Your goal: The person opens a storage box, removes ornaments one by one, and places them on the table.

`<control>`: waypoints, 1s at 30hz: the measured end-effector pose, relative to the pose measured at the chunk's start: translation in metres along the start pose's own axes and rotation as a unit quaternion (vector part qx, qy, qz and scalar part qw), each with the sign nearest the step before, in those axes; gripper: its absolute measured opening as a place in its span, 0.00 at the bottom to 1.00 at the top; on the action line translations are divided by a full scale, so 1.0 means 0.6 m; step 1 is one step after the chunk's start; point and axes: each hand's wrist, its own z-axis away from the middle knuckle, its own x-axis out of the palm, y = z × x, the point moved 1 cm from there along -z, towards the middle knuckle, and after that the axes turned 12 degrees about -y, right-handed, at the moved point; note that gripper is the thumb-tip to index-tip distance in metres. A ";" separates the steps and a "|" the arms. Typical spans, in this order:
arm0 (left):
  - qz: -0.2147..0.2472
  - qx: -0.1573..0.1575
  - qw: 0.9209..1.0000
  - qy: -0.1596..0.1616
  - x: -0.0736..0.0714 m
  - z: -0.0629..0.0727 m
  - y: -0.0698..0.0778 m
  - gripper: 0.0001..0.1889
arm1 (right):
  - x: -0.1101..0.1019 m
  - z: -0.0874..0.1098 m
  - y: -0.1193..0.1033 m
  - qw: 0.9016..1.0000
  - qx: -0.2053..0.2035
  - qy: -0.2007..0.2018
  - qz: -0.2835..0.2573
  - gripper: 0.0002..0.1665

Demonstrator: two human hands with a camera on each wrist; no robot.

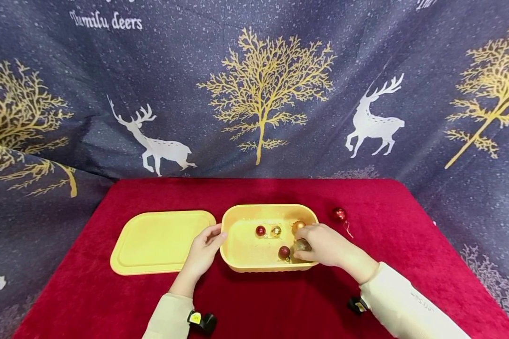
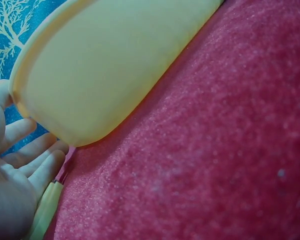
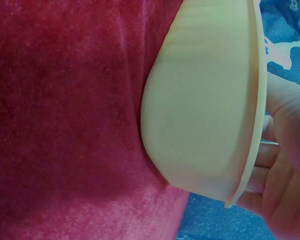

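Observation:
A yellow plastic box [image 1: 269,269] stands uncovered on the red cloth. My left hand [image 1: 202,252] grips its left rim, thumb over the edge and fingers outside; the left wrist view shows the fingers against the box's end wall [image 2: 100,75]. My right hand [image 1: 328,245] reaches over the right rim and holds a dull gold bauble [image 1: 302,245] between thumb and fingers, low inside the box. Near it lie an orange-gold bauble [image 1: 298,227] and a dark red bauble [image 1: 284,252]. A small red bauble [image 1: 260,230] and a shiny gold bauble [image 1: 276,230] lie mid-box. The right wrist view hides the held bauble.
A flat yellow lid [image 1: 161,242] lies left of the box, close to the left hand. One shiny red bauble [image 1: 339,214] with a string rests on the cloth beyond the right hand. A dark patterned curtain [image 1: 237,141] hangs behind the table.

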 end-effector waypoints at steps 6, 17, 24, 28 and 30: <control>-0.004 -0.002 1.000 -0.001 -0.001 0.000 -0.003 0.23 | 0.006 0.003 0.004 1.000 0.003 0.015 -0.015 0.15; -0.004 -0.008 1.000 -0.003 -0.001 -0.001 -0.003 0.23 | 0.015 0.005 0.009 0.998 0.012 0.042 -0.048 0.17; 0.001 -0.009 1.000 -0.004 -0.001 -0.001 -0.002 0.24 | 0.017 0.003 0.010 0.996 0.008 0.067 -0.063 0.18; 0.004 -0.009 1.000 -0.004 0.000 0.000 0.001 0.23 | 0.018 0.003 0.010 0.994 0.015 0.077 -0.072 0.18; 0.007 -0.009 1.000 -0.003 0.000 0.001 0.002 0.23 | 0.018 0.003 0.010 0.993 0.024 0.080 -0.080 0.19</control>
